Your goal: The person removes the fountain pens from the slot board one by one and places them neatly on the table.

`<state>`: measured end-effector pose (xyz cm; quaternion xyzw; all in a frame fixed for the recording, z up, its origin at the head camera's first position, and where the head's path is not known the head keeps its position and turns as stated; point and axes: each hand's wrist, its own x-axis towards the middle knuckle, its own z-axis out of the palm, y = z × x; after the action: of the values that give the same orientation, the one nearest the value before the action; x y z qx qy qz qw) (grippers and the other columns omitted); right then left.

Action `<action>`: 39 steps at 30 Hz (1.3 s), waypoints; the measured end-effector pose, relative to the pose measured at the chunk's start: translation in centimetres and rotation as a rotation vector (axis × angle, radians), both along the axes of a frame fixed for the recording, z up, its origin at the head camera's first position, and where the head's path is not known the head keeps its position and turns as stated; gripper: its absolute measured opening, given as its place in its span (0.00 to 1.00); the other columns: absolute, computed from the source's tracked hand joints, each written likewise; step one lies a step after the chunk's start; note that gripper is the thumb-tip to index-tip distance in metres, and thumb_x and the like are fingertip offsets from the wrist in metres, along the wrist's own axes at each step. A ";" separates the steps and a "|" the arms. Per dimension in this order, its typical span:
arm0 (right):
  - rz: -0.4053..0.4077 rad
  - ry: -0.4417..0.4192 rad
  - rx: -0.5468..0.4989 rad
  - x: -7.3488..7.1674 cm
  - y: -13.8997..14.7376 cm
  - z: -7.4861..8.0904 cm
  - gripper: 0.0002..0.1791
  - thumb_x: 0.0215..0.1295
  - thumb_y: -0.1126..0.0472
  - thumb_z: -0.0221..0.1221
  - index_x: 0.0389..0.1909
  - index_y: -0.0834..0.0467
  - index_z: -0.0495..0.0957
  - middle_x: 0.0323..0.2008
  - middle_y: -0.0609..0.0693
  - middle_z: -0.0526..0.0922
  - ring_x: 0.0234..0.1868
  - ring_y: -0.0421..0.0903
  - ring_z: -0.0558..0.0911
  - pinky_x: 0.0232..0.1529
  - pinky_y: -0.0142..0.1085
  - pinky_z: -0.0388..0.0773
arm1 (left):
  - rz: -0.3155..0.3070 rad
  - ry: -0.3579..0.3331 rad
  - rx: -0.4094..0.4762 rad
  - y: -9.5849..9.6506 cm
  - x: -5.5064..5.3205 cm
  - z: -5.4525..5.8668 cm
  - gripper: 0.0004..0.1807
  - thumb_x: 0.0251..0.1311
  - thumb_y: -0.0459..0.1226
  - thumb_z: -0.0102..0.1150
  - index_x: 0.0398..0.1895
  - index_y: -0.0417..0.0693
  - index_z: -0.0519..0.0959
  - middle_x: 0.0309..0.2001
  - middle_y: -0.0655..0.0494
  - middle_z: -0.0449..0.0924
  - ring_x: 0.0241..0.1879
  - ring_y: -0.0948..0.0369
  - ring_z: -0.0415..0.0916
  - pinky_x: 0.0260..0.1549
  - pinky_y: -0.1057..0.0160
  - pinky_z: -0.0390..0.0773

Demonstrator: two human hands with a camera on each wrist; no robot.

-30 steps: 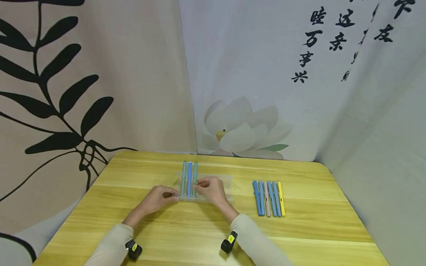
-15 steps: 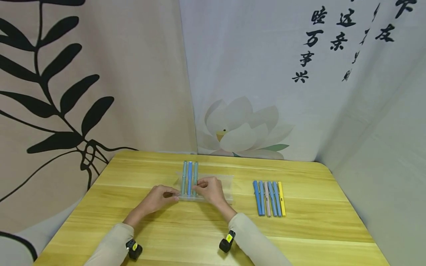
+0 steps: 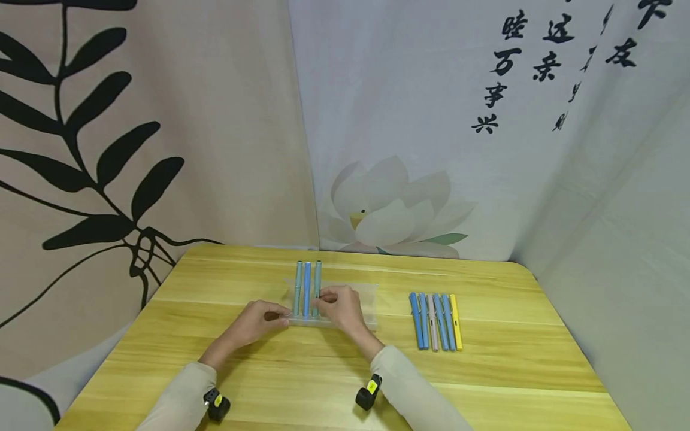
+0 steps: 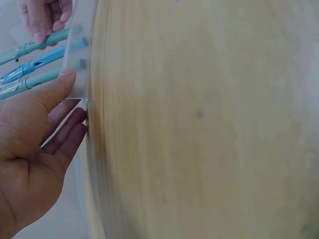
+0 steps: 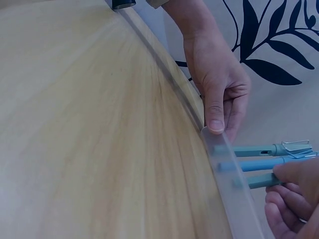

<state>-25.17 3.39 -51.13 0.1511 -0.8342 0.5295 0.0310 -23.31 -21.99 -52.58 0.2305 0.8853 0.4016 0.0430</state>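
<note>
I see my left hand point(image 3: 257, 322) pinching the near left corner of a clear plastic pouch point(image 3: 360, 299) lying mid-table, thumb on top and fingers beneath. My right hand point(image 3: 338, 306) pinches the rightmost of 3 pens point(image 3: 306, 288) that sit side by side in the pouch, their far ends sticking out past its edge. A row of 5 loose pens point(image 3: 435, 321) lies well apart to the right on the yellow wooden table point(image 3: 485, 383).

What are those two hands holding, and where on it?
The left hand pinches the clear pouch at its near left corner. The right hand grips the rightmost teal pen near its lower end.
</note>
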 end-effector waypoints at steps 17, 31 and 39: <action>-0.033 0.048 -0.005 0.9 1.8 2.6 0.11 0.66 0.59 0.69 0.46 0.58 0.89 0.38 0.49 0.91 0.38 0.42 0.88 0.40 0.34 0.86 | -0.003 0.014 -0.004 0.2 0.1 -0.1 0.14 0.68 0.38 0.65 0.53 0.41 0.86 0.51 0.48 0.87 0.53 0.49 0.83 0.53 0.49 0.83; 0.006 0.071 -0.027 1.6 4.6 3.7 0.14 0.68 0.56 0.67 0.50 0.58 0.87 0.40 0.49 0.90 0.40 0.43 0.88 0.42 0.33 0.86 | -0.003 0.012 0.000 0.1 0.2 0.2 0.14 0.68 0.39 0.66 0.52 0.41 0.86 0.51 0.49 0.87 0.53 0.48 0.83 0.54 0.47 0.82; -0.024 0.047 -0.024 2.0 6.1 4.0 0.14 0.68 0.54 0.67 0.50 0.57 0.88 0.41 0.48 0.90 0.41 0.43 0.88 0.43 0.35 0.86 | 0.003 0.020 -0.011 0.1 0.1 0.1 0.14 0.67 0.38 0.66 0.52 0.42 0.87 0.50 0.49 0.88 0.53 0.48 0.83 0.53 0.46 0.82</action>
<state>-23.21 9.52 -47.17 0.1531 -0.8285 0.5354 0.0588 -23.19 -21.89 -52.49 0.2329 0.8883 0.3944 0.0346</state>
